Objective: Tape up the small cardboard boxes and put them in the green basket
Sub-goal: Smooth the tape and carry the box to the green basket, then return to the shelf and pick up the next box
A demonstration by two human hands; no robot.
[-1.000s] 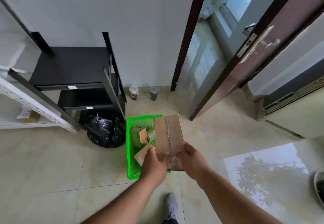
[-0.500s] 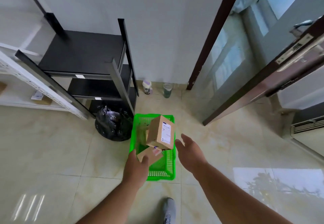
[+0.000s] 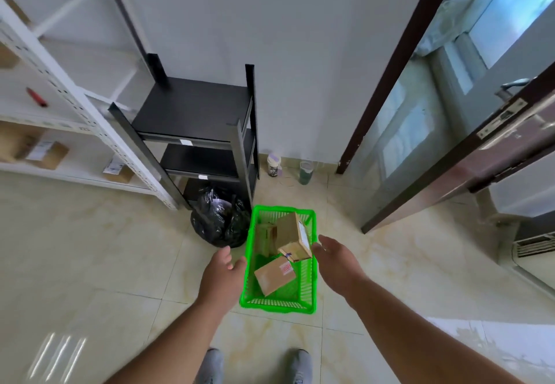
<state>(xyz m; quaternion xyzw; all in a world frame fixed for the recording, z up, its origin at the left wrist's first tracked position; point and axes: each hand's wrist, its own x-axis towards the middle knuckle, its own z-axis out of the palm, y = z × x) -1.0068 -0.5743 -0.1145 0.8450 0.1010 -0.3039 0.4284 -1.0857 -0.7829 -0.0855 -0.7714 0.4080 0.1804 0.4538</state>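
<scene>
A green plastic basket (image 3: 306,304) stands on the tiled floor straight ahead of me. Inside it a taped cardboard box (image 3: 294,238) lies tilted against the right wall, on top of other boxes. A second box with a red label (image 3: 274,275) lies lower in the basket, and a third (image 3: 265,238) sits behind at the far left. My left hand (image 3: 222,272) hovers open just left of the basket's rim, holding nothing. My right hand (image 3: 333,259) hovers open at the basket's right rim, fingers spread, close to the tilted box.
A black rubbish bag (image 3: 220,221) sits left of the basket under a black shelf unit (image 3: 195,119). White racking (image 3: 75,107) with more boxes stands at the left. Two small containers (image 3: 274,166) stand by the wall. An open brown door (image 3: 468,161) is at the right.
Both hands held the box over the basket a second ago, then let it go. It has dropped into the basket, and the hands have drawn apart to either side.
</scene>
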